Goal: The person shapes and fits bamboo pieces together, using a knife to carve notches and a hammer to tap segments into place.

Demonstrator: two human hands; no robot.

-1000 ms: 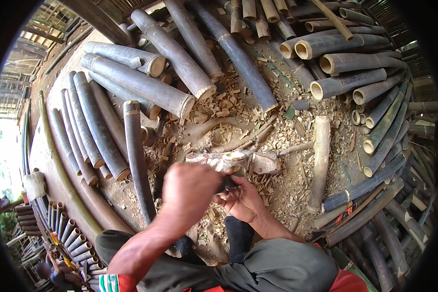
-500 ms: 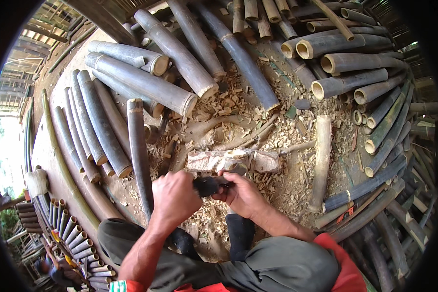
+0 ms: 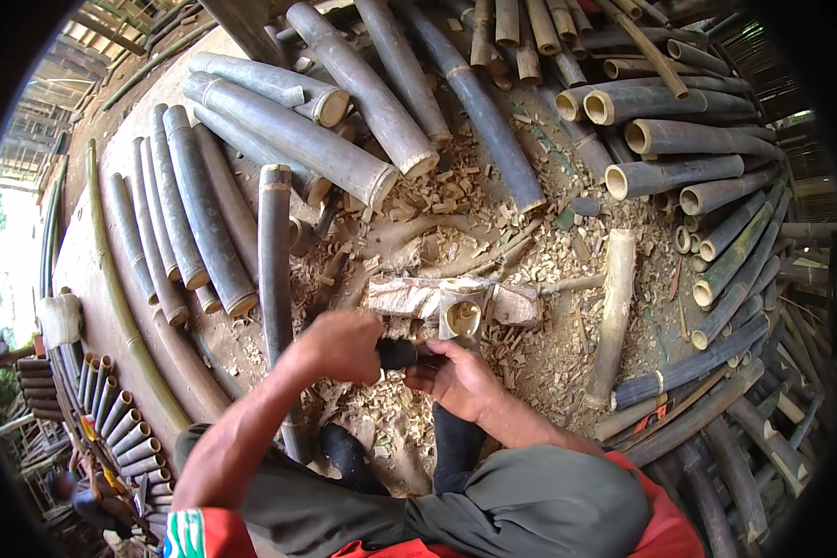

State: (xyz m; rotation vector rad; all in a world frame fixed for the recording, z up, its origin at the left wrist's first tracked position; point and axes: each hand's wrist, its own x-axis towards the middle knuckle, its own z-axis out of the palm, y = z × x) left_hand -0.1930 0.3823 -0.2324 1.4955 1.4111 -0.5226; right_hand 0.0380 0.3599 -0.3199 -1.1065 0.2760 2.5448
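My left hand [image 3: 342, 346] is a fist at the left end of a short, black, handle-like object [image 3: 397, 353]. At its right end, my right hand [image 3: 460, 379] curls its fingers, with the thumb on top. Most of the object is hidden in the hands, so its exact kind does not show. Just beyond my right thumb, a short pale bamboo piece [image 3: 460, 318] leans with its open end up against a rough wood block [image 3: 405, 297]. The block lies crosswise on the ground.
Wood chips [image 3: 558, 279] cover the ground. Dark bamboo poles [image 3: 274, 251] lie to the left, and cut tubes [image 3: 688, 135] are piled to the right. A pale bamboo length [image 3: 614, 312] lies nearby. Another person [image 3: 98, 502] is at the lower left.
My left hand has shifted slightly and its forearm has swung outward. The bamboo piece has tipped, so its open end faces me more. The whole view has also turned slightly.
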